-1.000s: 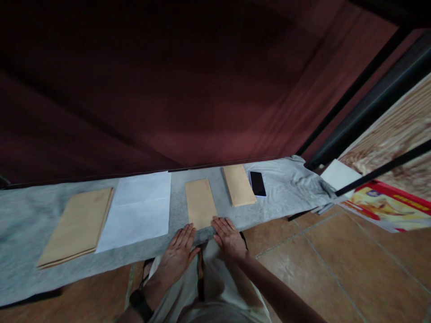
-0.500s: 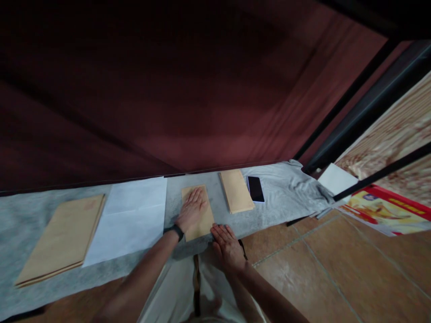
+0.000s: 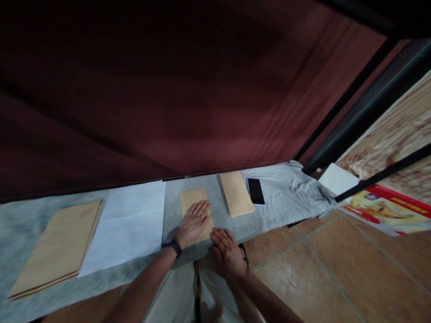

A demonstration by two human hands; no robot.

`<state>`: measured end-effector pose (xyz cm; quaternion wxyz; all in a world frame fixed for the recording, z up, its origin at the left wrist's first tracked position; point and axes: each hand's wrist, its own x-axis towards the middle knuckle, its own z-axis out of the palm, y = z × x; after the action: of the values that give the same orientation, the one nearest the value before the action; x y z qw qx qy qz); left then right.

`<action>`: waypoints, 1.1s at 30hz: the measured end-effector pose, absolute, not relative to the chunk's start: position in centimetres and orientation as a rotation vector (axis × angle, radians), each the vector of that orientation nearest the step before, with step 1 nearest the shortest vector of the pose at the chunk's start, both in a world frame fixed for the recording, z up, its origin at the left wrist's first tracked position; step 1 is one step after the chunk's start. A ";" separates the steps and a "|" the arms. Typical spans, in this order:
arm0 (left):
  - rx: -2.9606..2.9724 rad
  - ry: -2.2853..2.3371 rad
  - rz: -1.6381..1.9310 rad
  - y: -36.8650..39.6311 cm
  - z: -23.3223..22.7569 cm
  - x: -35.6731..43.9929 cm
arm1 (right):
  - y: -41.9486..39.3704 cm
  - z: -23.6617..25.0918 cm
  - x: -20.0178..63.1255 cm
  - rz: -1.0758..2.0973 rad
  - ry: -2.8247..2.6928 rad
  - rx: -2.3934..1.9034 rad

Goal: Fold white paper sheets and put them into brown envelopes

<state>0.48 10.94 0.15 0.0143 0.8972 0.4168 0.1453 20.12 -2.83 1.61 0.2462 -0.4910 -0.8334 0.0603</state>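
My left hand (image 3: pixel 193 222) lies flat, fingers together, on a small brown envelope (image 3: pixel 192 198) on the grey cloth-covered table (image 3: pixel 283 193). My right hand (image 3: pixel 228 251) rests palm down at the table's near edge, just right of that envelope, fingers slightly spread and holding nothing. A second small brown envelope (image 3: pixel 236 194) lies further right, beside a black phone (image 3: pixel 256 191). A black band sits on my left wrist.
White paper sheets (image 3: pixel 129 220) lie left of the envelope, and a stack of large brown envelopes (image 3: pixel 57 249) lies at the far left. A dark red curtain (image 3: pixel 188 89) hangs behind the table. A white sheet (image 3: pixel 337 178) and colourful packaging (image 3: pixel 387 208) sit at right above the tiled floor (image 3: pixel 336 269).
My left hand moved from the table's near edge forward onto the small envelope, then slid back a little toward me. My right hand stayed at the edge.
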 end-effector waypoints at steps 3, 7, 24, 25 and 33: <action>2.810 1.213 0.434 7.9 0.5 0.1 | -2.8 1.3 20.1 0.135 -2.259 -1.342; 2.818 1.128 0.416 3.5 1.4 -0.9 | -2.8 1.0 20.3 0.128 -2.266 -1.337; 2.794 1.372 0.478 -3.8 1.3 -3.8 | -2.8 0.3 20.6 0.000 -2.335 -1.322; 2.799 1.401 0.491 -4.0 1.1 -4.2 | -2.9 0.3 20.8 0.004 -2.330 -1.336; 2.835 1.563 0.624 -4.8 0.1 -4.9 | -1.9 1.8 18.8 0.077 -2.131 -1.620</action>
<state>-4.88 -4.76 0.09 -0.0775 0.8573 0.4727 0.1888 18.83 -1.90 1.77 0.2296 -0.5889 -0.7744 0.0281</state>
